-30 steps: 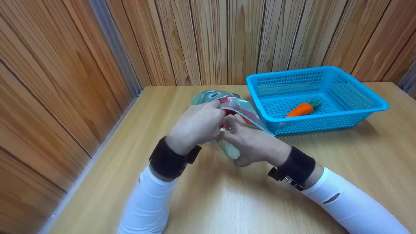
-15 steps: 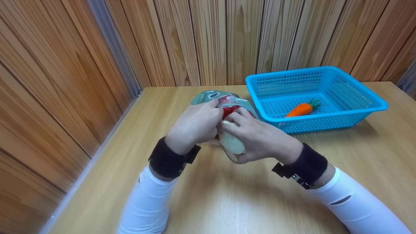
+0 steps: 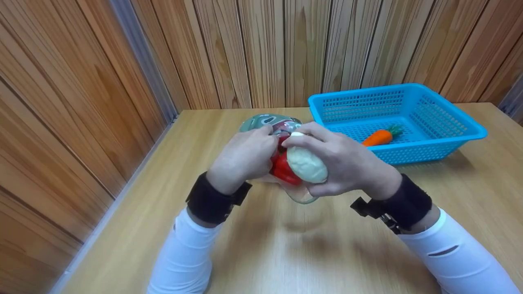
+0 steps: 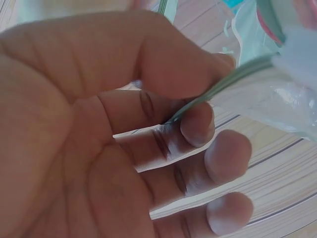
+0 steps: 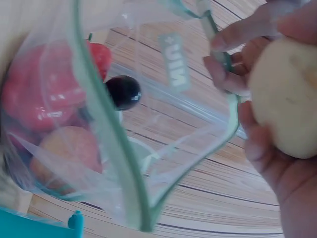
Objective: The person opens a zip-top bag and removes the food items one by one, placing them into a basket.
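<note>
My left hand (image 3: pixel 245 157) pinches the green rim (image 4: pixel 218 84) of a clear plastic bag (image 3: pixel 267 121) between thumb and forefinger (image 4: pixel 198 126), holding its mouth open. My right hand (image 3: pixel 347 163) grips a pale cream oval vegetable (image 3: pixel 306 164) just in front of the bag's mouth, touching the left hand. In the right wrist view the cream vegetable (image 5: pixel 285 99) sits in my right hand (image 5: pixel 277 168) beside the open bag (image 5: pixel 163 99). Inside lie a red pepper (image 5: pixel 34 99), a dark round thing (image 5: pixel 124 92) and a peach-coloured one (image 5: pixel 64 148).
A blue plastic basket (image 3: pixel 445 110) stands on the wooden table (image 3: pixel 286 253) to the right of the bag, with an orange toy carrot (image 3: pixel 378 137) in it. Wood-panelled walls close the far and left sides.
My right hand has risen and shifted right, turning the cream vegetable up into view. A red pepper now shows under it. The left hand has kept its pinch on the rim.
</note>
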Demonstrator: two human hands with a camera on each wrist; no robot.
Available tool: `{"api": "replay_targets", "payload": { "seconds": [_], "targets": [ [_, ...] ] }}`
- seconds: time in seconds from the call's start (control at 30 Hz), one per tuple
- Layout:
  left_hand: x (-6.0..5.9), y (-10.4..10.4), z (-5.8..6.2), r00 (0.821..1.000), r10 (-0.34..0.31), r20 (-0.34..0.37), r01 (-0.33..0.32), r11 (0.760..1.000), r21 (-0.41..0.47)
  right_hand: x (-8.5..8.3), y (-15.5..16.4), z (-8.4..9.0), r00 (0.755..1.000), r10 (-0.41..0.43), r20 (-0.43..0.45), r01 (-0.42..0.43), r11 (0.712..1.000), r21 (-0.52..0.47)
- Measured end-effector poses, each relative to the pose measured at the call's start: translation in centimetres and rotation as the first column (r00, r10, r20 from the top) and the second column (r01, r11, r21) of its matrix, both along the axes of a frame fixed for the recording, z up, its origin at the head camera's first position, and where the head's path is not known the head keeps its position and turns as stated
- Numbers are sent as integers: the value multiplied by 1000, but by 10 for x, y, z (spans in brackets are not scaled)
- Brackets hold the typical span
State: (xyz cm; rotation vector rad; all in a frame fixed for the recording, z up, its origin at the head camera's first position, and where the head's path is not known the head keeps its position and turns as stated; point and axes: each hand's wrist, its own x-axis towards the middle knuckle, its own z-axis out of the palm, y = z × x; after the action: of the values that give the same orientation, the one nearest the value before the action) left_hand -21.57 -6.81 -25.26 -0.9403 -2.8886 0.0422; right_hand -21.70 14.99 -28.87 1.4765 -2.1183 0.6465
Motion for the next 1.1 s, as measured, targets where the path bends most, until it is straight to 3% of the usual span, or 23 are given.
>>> {"api": "replay_targets", "payload": {
  "seconds": [0.13,0.3,0.53,0.73,0.9,1.0,1.1],
  "targets": [
    [1,1,0,1000,0,-11,0,1000,-4,1,4,5,994,-29,-105,17,993,-113],
    [0,0,-2,1000,1,-8,-1,1000,-4,-3,8,6,981,-114,-156,83,977,-194],
    [1,0,-2,1000,-21,-21,21,1000,4,-16,14,-2,980,-167,-109,128,946,-298],
    [1,0,-2,999,-36,-14,36,999,10,-31,29,-11,956,-291,-32,266,907,-327],
    [1,-1,-2,1000,-31,-7,31,1000,7,-50,44,-24,904,-423,56,418,851,-319],
    [1,-2,-2,999,-36,-16,37,999,12,-61,54,-32,848,-509,147,528,789,-313],
    [1,-2,-3,999,-44,-24,44,999,17,-69,62,-40,777,-583,240,630,725,-279]
  ]
}}
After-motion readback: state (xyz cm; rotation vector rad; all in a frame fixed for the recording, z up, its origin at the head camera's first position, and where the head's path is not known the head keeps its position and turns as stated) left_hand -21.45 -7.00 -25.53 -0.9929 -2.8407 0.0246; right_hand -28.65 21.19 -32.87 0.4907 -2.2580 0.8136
